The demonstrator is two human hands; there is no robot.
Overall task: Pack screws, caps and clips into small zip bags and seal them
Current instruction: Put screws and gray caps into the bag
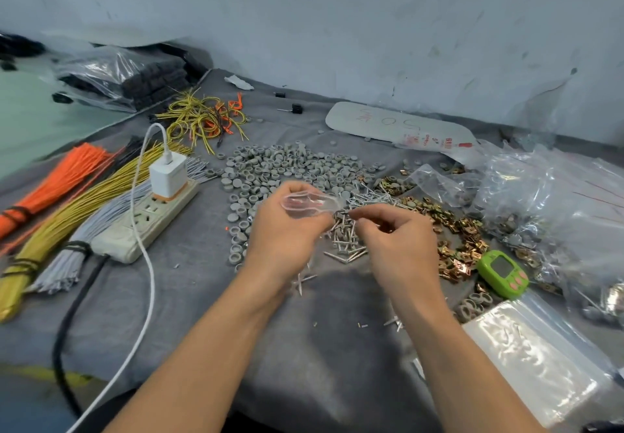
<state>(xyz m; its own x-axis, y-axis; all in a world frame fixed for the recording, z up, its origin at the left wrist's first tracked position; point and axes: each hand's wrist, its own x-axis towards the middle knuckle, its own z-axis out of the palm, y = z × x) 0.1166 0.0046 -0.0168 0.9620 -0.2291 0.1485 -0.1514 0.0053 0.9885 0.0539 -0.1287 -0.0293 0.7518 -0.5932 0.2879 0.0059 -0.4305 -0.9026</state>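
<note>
My left hand (287, 237) holds a small clear zip bag (309, 203) with its mouth open toward the right. My right hand (395, 233) is pinched on what looks like a thin silver screw (358, 214), its tip close to the bag's mouth. Below and behind my hands lies a pile of silver screws (347, 243). A wide heap of grey round caps (280, 169) spreads behind and to the left. Brass-coloured clips (452, 230) lie scattered on the right.
A white power strip (141, 226) with a charger and cable lies left, beside bundles of orange, yellow and grey ties (64, 210). A green counter (503, 272), a stack of empty zip bags (537, 355) and filled clear bags (553, 196) are on the right. A wall stands behind.
</note>
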